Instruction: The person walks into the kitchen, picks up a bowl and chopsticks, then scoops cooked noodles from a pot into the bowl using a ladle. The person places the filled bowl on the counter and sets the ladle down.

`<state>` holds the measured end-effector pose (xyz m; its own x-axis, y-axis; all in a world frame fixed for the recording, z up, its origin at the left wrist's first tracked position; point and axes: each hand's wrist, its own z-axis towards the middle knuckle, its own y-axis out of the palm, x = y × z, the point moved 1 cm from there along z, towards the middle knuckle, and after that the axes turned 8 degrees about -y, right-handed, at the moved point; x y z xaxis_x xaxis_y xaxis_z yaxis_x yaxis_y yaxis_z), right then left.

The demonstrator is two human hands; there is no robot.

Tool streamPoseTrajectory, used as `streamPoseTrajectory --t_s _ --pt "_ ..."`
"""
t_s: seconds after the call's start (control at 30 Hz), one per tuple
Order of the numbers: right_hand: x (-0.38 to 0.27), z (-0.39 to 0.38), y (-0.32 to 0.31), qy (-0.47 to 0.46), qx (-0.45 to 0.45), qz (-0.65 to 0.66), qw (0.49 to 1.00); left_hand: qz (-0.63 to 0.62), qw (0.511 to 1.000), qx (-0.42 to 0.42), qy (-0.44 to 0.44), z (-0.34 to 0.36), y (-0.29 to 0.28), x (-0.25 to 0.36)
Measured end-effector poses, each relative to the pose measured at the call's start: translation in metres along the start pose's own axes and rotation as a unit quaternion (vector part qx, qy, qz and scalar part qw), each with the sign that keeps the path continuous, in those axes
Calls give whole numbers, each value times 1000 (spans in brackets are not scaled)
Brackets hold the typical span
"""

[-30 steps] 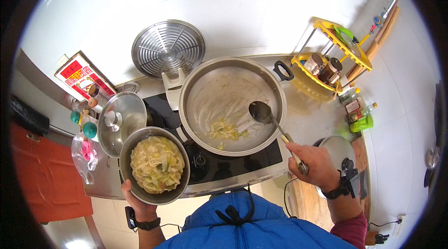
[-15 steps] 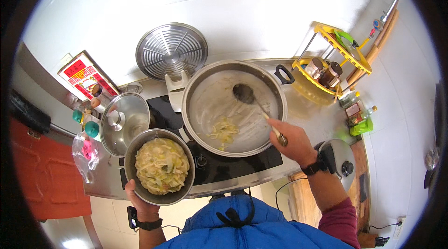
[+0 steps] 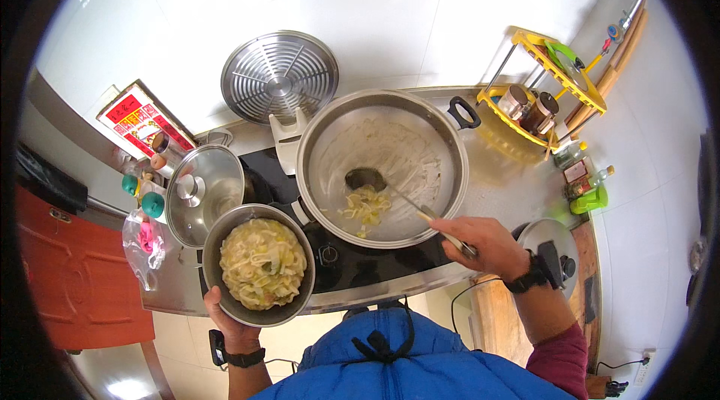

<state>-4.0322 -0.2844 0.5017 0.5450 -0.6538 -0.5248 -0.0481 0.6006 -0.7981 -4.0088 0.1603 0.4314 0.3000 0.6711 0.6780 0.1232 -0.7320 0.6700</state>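
Observation:
My left hand (image 3: 234,329) grips the rim of a grey metal bowl (image 3: 216,246), which is heaped with cooked noodles (image 3: 262,263) and bits of pale green vegetable. Beside it on the cooktop stands a wide steel pot (image 3: 306,175) with a black side handle. Whitish film coats the pot's floor, and a small clump of noodles (image 3: 367,206) lies at its near left. With my right hand (image 3: 484,245) closed round its handle, a ladle (image 3: 365,179) reaches into the pot; its dark bowl touches or sits right beside that clump.
Left of the pot are a glass-lidded pot (image 3: 202,209) and bottles with green caps (image 3: 153,205). A round steel steamer rack (image 3: 280,85) leans on the wall. At the right stand a yellow shelf (image 3: 581,92), a green cup (image 3: 589,200) and a steel lid (image 3: 551,239).
The ladle has come from the pot's upper middle down and left to the noodle clump. My right hand has shifted slightly right and down. The bowl stays in my left hand.

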Motion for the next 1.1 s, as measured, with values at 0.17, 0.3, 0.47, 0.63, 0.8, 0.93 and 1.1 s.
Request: streamPoseTrajectory --t_s 0.17,0.3,0.47,0.63,0.8,0.93,1.1 --pt "4 -19 -10 95 56 -35 993 -13 1000 -14 -2 0 0 -2" --pt "8 -22 4 102 88 -84 987 7 1000 11 20 1 0 -2" --pt "-30 -24 40 115 110 74 984 3 1000 -1 21 2 2 -2" --pt "-42 -13 43 323 207 441 811 7 1000 0 14 3 4 -1" --pt "-10 -1 24 412 254 526 700 3 1000 -6 10 5 6 -1" --pt "6 6 11 421 264 525 691 7 1000 -8 -2 5 11 -2" --pt "4 20 -34 369 304 453 753 -23 998 -47 -33 13 26 -6"
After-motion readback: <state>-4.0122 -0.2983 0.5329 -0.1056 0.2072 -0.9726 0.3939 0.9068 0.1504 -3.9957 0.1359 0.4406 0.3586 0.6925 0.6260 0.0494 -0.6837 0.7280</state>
